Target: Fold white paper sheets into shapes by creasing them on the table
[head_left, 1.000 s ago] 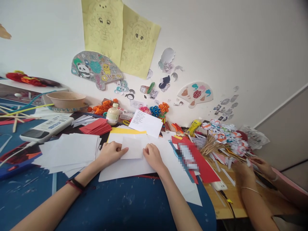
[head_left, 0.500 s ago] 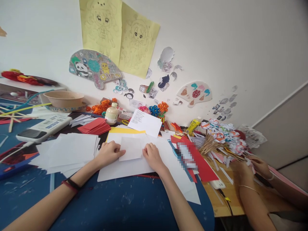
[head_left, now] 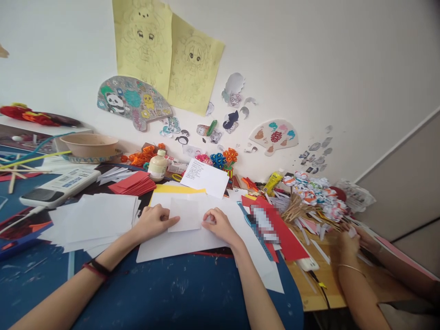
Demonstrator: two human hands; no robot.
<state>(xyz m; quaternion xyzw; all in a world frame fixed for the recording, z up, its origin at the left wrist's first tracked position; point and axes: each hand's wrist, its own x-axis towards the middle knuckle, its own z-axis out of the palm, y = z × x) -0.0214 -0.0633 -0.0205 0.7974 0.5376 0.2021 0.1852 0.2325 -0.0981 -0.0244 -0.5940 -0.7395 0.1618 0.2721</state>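
A small square of white paper [head_left: 185,213] lies over a larger white sheet [head_left: 165,249] in front of me. My left hand [head_left: 154,223] grips its left edge, thumb on top and fingers curled. At its right edge is my right hand [head_left: 219,225], with bent fingers and the thumb and forefinger close together. Whether those fingertips pinch anything is too small to tell. To the left spreads a stack of white paper [head_left: 99,217], with a stack of red paper [head_left: 132,182] behind it. A handwritten white card [head_left: 205,178] leans behind my hands.
A cream bottle [head_left: 158,166], a bowl [head_left: 90,144] and a white power strip [head_left: 62,185] stand at back left. Red paper [head_left: 292,236] and a blue strap [head_left: 254,224] lie right. Another person's hands [head_left: 352,240] work beside paper flowers [head_left: 316,192].
My right hand's fingers have loosened from a tighter curl, with thumb and forefinger now showing. My left hand keeps its hold on the paper. The view has shifted slightly.
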